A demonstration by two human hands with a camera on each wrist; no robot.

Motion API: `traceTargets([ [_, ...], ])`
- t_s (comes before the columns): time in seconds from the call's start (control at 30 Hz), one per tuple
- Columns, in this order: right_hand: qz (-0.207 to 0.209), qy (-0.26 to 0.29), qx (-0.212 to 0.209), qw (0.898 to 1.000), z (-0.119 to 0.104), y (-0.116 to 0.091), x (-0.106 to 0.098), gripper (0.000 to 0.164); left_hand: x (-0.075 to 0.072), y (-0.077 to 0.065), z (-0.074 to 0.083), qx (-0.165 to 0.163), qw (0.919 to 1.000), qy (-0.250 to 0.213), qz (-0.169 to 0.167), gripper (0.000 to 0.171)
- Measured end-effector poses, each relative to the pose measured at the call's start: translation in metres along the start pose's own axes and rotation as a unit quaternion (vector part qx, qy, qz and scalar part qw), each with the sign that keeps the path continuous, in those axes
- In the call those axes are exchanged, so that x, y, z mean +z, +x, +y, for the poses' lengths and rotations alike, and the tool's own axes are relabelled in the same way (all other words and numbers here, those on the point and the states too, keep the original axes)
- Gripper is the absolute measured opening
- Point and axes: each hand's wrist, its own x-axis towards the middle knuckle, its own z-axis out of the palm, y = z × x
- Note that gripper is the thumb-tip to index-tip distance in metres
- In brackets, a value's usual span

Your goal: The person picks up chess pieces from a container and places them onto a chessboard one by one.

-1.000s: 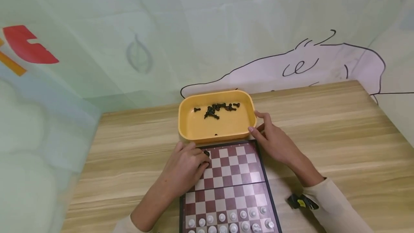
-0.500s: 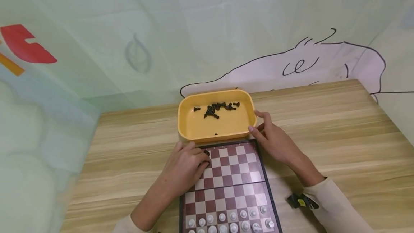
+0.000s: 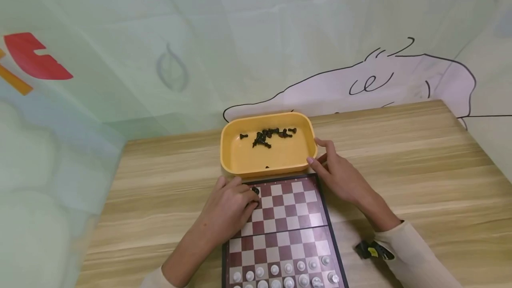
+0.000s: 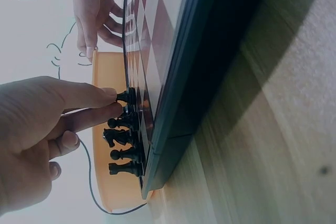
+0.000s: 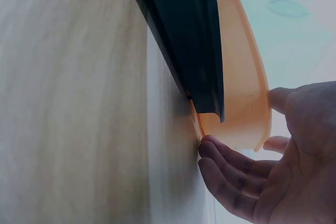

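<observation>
In the head view my left hand [image 3: 228,206] is over the far left corner of the chessboard [image 3: 280,238]. Thumb and forefinger pinch the top of a black pawn [image 4: 130,96] standing on the board, as the left wrist view shows. Beside it stand several other black pieces, among them a knight [image 4: 118,137] and a rook [image 4: 126,168]; my hand hides most of them from above. My right hand [image 3: 343,177] holds the near right corner of a yellow plastic tray [image 3: 225,154], thumb at the rim, with its lower fingers loosely bent in the right wrist view.
Several black chess pieces [image 3: 262,138] lie in the tray, which stands just beyond the board against the wall sheet. White pieces [image 3: 288,267] fill the near rows of the board. A black strap with a yellow mark [image 3: 373,250] is by the right sleeve on the wooden table [image 3: 424,181].
</observation>
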Motion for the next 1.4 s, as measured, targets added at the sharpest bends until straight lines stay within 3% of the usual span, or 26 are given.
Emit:
traceTargets([
  [0.87,0.007,0.001,-0.004,1.000,-0.002,-0.001,0.000,0.067,-0.006,-0.003,-0.002,-0.004,0.9999,0.013,0.005,0.013],
  [1.4,0.002,0.002,-0.002,1.000,-0.003,-0.002,0.001,0.066,-0.013,-0.005,-0.007,-0.017,0.9992,-0.005,0.035,0.015],
])
